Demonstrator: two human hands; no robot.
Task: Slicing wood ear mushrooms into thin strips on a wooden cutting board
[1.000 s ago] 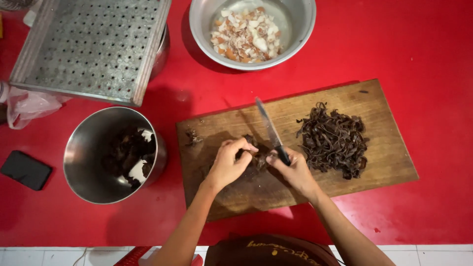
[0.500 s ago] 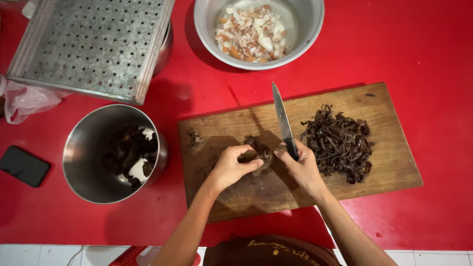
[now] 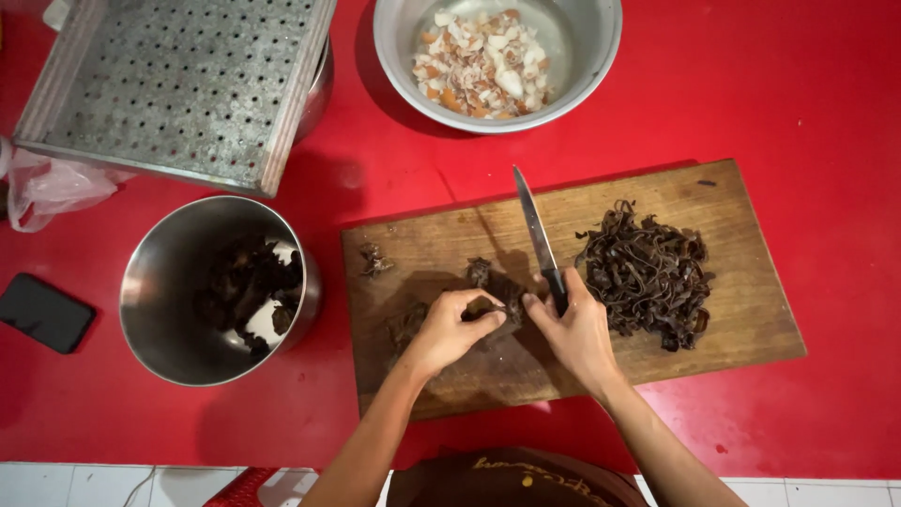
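A wooden cutting board (image 3: 732, 310) lies on a red table. My left hand (image 3: 449, 330) pinches a dark piece of mushroom (image 3: 496, 284) near the board's middle. Right beside it, my right hand (image 3: 577, 329) grips the black handle of a knife (image 3: 535, 230), whose blade points away from me over the board. A pile of dark sliced mushroom strips (image 3: 648, 272) sits to the right of the knife. A small dark scrap (image 3: 375, 260) lies at the board's left end.
A steel pot (image 3: 178, 282) with dark mushrooms stands left of the board. A steel bowl (image 3: 587, 66) of chopped pale and orange bits is at the back. A perforated metal tray (image 3: 178, 84) sits back left, with a plastic bag (image 3: 52, 188) and black phone (image 3: 42, 312) nearby.
The knife blade has swung from leaning left to pointing nearly straight away from me. My hands stay together on the mushroom piece at the board's middle.
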